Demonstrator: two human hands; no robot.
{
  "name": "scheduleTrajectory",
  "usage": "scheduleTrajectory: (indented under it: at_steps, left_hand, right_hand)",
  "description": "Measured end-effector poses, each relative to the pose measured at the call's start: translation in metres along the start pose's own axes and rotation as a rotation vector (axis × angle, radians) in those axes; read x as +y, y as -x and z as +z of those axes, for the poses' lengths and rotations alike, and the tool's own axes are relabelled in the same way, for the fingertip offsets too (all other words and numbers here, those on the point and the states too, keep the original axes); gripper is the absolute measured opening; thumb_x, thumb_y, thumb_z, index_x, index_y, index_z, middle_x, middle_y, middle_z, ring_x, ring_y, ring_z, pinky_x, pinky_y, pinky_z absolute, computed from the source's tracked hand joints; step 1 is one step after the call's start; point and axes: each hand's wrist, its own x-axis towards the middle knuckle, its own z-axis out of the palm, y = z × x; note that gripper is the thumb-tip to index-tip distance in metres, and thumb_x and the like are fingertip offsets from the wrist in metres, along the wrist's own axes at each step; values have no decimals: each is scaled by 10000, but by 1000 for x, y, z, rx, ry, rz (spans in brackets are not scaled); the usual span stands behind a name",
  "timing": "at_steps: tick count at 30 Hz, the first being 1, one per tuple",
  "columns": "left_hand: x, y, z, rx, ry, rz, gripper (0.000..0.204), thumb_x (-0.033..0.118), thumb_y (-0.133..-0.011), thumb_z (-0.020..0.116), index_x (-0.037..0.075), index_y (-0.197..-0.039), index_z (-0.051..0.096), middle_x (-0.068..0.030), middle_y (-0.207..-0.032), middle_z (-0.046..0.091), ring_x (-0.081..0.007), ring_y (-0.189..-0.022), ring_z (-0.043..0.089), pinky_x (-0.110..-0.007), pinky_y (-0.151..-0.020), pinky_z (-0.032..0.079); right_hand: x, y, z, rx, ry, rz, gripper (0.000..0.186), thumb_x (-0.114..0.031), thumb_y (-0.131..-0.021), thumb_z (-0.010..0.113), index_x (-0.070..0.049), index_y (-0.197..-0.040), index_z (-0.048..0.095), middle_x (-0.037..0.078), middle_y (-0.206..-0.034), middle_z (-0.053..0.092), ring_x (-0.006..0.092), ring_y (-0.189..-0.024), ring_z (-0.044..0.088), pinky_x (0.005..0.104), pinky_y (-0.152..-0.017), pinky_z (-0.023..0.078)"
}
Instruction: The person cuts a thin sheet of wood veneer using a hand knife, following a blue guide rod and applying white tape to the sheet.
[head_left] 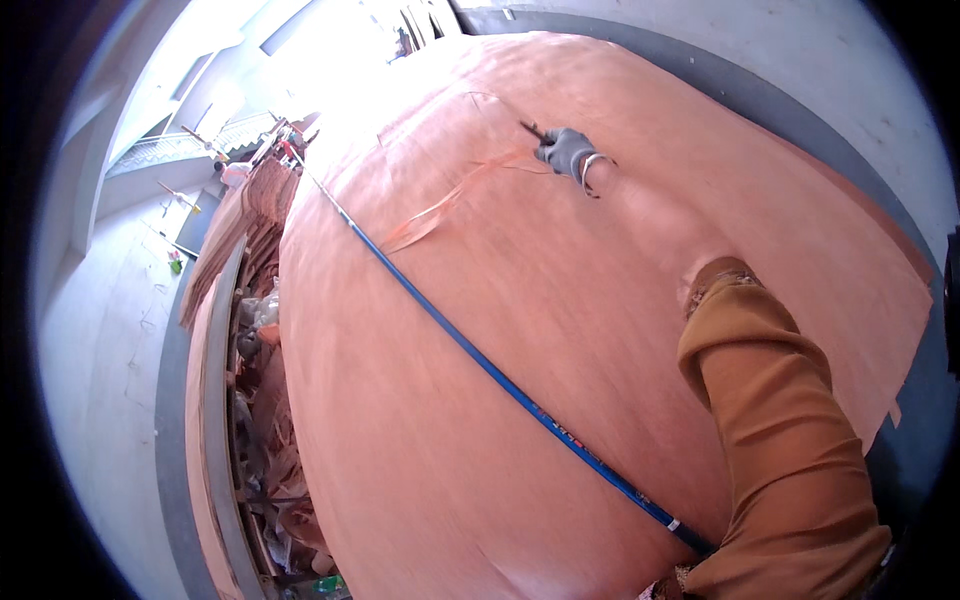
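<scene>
My right hand [568, 155], in a grey glove, reaches out over a broad stack of thin reddish-tan wood veneer sheets [480, 330]. Its fingers are closed around a short, dark, slim tool [533, 130] whose exact kind I cannot make out. Just left of the hand, a loose, paler strip of veneer [455, 203] lies wrinkled across the top sheet. A long blue pole [470, 350] rests diagonally over the sheets, its near end passing by my brown right sleeve [790, 430]. My left hand is out of view.
Along the left side, veneer scraps and plastic waste [275, 430] fill a trough behind a long wooden board [212, 400]. More stacked veneer [245, 215] lies at the far left. Pale floor [120, 380] borders the left side, with a grey floor strip [760, 100] beyond the stack's right edge.
</scene>
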Motion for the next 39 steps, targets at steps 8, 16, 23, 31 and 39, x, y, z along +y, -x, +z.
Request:
scheduleTrajectory:
  at_steps: [8,16,23,31,39]
  left_hand:
    - [90,16,84,-483,-1848,746,255,319,-793,484,224,-1025,530,-105,-1018,481,-363,-938,433,-537,-852,373]
    - [52,14,62,-303,-1797,926,350,308,-757,555,277,-1097,628,-115,-1106,564,-447,-1038,464,-620,-878,364]
    - [48,5,47,-225,-1879,1106,312,417,-794,489,197,-1014,491,-92,-1002,444,-326,-972,428,-532,-905,350]
    - [27,7,1,-224,-1889,1178,614,483,-773,578,302,-1342,435,-103,-1460,304,-426,-1336,242,-616,-1070,219]
    - [53,65,8,-155,-1562,1256,669,395,-727,683,207,-1331,464,-118,-1419,371,-373,-1300,333,-531,-1091,227]
  right_hand:
    - [-15,23,33,-54,476,38,309,-154,-812,512,-134,-1105,609,112,-1143,626,297,-1081,585,409,-895,461]
    - [-10,34,29,-171,590,-51,271,-138,-853,472,-101,-1082,611,133,-1164,612,290,-1087,585,414,-875,474]
    - [-29,100,10,-413,-299,15,214,-197,-840,550,-92,-1018,603,85,-771,612,197,-660,607,330,-563,480]
    - [-85,294,28,-644,453,-295,539,-414,-726,662,4,-1063,615,189,-851,654,359,-782,634,391,-675,495]
    - [-93,316,51,-521,-242,118,284,-299,-749,638,-20,-797,616,104,-653,607,228,-542,594,351,-474,447]
